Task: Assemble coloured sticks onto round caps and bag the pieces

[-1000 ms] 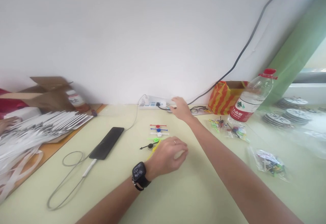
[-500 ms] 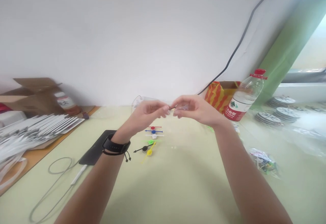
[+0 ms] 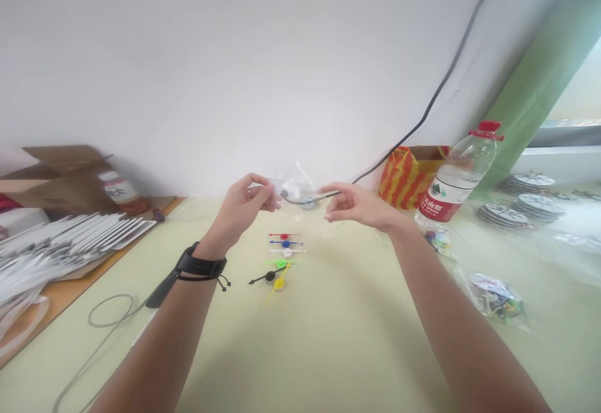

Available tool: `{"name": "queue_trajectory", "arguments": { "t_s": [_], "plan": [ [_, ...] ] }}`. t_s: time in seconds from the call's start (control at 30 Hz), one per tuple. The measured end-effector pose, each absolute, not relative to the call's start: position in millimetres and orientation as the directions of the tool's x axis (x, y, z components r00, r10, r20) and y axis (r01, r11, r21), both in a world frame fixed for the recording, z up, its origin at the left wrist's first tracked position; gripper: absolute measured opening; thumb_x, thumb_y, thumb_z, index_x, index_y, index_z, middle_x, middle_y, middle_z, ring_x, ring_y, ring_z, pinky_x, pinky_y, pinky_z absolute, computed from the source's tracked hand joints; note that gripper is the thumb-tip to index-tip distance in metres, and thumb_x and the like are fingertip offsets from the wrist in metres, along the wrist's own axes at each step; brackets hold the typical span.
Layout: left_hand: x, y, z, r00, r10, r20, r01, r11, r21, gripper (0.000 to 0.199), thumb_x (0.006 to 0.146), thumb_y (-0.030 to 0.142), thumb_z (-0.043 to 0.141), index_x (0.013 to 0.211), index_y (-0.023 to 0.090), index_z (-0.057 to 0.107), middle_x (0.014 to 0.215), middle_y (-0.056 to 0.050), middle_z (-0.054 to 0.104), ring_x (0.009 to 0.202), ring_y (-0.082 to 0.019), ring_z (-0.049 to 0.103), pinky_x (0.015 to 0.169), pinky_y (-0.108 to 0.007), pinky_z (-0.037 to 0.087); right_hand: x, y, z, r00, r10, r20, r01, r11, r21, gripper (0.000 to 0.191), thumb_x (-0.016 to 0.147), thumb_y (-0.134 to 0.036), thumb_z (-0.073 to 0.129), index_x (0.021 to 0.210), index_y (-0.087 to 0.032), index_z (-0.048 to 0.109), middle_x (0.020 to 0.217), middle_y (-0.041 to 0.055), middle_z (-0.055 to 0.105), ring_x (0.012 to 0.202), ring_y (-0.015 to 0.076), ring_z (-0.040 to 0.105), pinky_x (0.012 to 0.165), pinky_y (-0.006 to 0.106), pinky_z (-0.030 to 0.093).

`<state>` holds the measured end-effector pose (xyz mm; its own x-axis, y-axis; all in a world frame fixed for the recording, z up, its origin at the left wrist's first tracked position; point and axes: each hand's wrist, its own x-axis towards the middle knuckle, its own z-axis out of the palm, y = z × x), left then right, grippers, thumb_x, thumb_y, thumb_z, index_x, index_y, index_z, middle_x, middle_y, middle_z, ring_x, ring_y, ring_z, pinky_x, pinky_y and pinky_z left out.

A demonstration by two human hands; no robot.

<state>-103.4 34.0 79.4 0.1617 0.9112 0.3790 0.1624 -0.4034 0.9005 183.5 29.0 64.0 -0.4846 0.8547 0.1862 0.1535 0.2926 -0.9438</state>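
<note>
My left hand [image 3: 251, 203], with a black watch on its wrist, is pinched at the left end of a clear plastic bag [image 3: 292, 191]. My right hand [image 3: 350, 203] is raised to the right of the bag, its thumb and fingers apart, with nothing visible between them. Below the hands, small spinner pieces lie on the table in a column: red [image 3: 284, 236], blue [image 3: 286, 244], white [image 3: 288, 253], green [image 3: 280, 264], black [image 3: 270, 276] and yellow [image 3: 279, 283]. The black and yellow pieces lie at a slant.
A striped bag [image 3: 399, 178] and a large water bottle [image 3: 441, 191] stand at the right, near stacked discs [image 3: 502, 214] and a bag of small parts [image 3: 500, 297]. At the left are a cardboard box [image 3: 56, 181], white strips [image 3: 84, 238] and a cable [image 3: 110, 324].
My hands have moved apart, the left one to the left. The clear bag now shows between them. My right hand's fingers have opened, and my left forearm covers more of the black device.
</note>
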Motion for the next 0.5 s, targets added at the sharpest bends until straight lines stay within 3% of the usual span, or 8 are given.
{"name": "queue_trajectory", "arguments": {
  "t_s": [0.17,0.33,0.5],
  "plan": [
    [-119,47,67,0.196,0.931,0.309,0.181,-0.344,0.921,0.044,0.083,0.054,0.076,0.104,0.017,0.064,0.081,-0.008,0.077,0.077,-0.022,0.074,0.082,-0.044,0.060,191,43,54,-0.293,0.926,0.237,0.095,0.275,-0.957,0.045,0.076,-0.033,0.083,0.116,-0.020,0.067,0.087,0.0032,0.073,0.081,0.0182,0.068,0.079,0.035,0.055],
    [-112,45,57,0.381,0.914,0.138,0.211,-0.231,0.950,0.068,0.076,0.047,0.083,0.133,0.018,0.059,0.095,-0.012,0.078,0.090,-0.027,0.075,0.091,-0.049,0.059,192,45,51,-0.345,0.914,0.215,0.064,0.251,-0.966,0.042,0.075,-0.035,0.084,0.112,-0.020,0.070,0.086,0.0027,0.072,0.079,0.0163,0.066,0.079,0.034,0.055],
    [-105,45,49,0.388,0.908,0.156,0.199,-0.248,0.948,0.059,0.077,0.044,0.084,0.127,0.018,0.064,0.087,-0.007,0.077,0.091,-0.025,0.074,0.091,-0.046,0.059,185,47,42,-0.362,0.915,0.181,-0.049,0.175,-0.983,0.058,0.072,-0.031,0.087,0.125,-0.024,0.064,0.087,0.0002,0.070,0.083,0.0168,0.067,0.083,0.035,0.055]
  ]
}}
